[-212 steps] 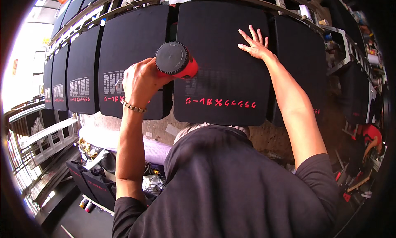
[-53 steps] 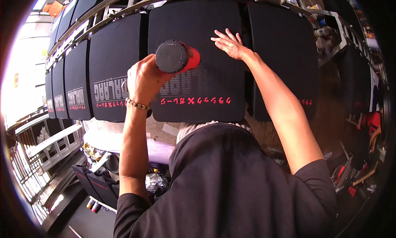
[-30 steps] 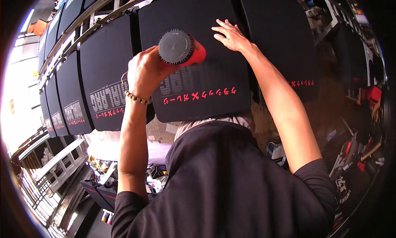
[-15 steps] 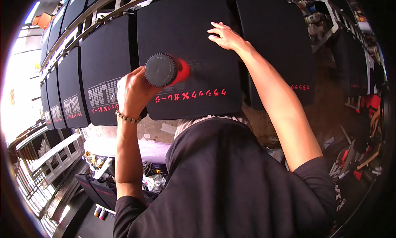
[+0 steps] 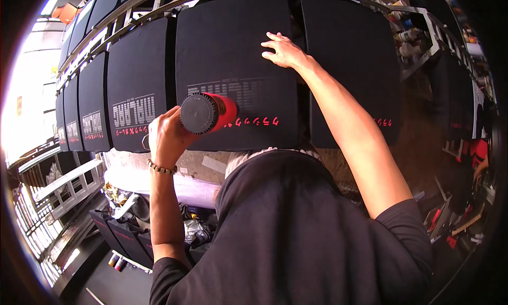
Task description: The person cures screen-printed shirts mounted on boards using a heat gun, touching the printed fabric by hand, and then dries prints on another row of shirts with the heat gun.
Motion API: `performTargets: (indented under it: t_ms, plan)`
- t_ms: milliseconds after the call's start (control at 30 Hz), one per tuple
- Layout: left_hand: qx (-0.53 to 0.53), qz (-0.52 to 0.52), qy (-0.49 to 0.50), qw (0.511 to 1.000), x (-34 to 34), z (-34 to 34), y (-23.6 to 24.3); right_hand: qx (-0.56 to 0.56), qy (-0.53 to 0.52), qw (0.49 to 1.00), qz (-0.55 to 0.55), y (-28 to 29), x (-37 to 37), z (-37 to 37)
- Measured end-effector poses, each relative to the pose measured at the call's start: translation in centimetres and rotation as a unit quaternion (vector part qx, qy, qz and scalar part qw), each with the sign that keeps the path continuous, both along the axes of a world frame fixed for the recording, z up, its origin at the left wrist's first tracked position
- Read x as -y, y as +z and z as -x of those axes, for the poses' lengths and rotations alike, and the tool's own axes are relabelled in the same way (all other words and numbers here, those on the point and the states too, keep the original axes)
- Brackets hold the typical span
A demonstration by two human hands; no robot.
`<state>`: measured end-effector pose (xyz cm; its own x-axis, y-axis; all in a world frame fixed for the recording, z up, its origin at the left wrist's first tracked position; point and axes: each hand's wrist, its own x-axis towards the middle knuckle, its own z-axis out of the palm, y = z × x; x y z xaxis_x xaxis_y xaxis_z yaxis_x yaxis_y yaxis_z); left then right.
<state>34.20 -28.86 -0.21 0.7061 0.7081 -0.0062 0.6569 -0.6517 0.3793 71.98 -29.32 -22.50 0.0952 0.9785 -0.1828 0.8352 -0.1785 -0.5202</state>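
Observation:
A red heat gun (image 5: 226, 111) with a round black, ribbed back end is in my left hand (image 5: 168, 137), whose fingers are closed around it. Its handle is hidden by my hand. The gun hangs over the near part of a black cloth panel (image 5: 233, 46), covering some of its grey and red print. At the panel's upper right side, my right hand (image 5: 283, 52) reaches out with its fingers spread and nothing in them. I cannot tell whether its fingertips touch the cloth.
More printed black panels (image 5: 135, 67) line up to the left, and another panel (image 5: 349, 56) lies close on the right. A metal rail (image 5: 129, 22) runs behind them. Jars (image 5: 407, 38) crowd the far right; clutter (image 5: 196, 228) lies below on the left.
My left hand and the heat gun have moved nearer to me and slightly left, uncovering more grey print. My right hand stays spread, a little lower and further left in view.

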Motion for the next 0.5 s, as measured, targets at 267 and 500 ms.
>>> performTargets:
  t_ms: [267, 500]
  plan:
    - [0.056, -0.007, 0.001, 0.998, -0.1, -4.1, -0.9, -0.011, 0.008, 1.000, -0.009, -0.1, 0.0, 0.1]
    - [0.052, -0.002, -0.030, 0.998, -1.9, -8.3, -0.6, -0.030, 0.026, 0.999, -0.026, -0.1, -0.1, -0.7]
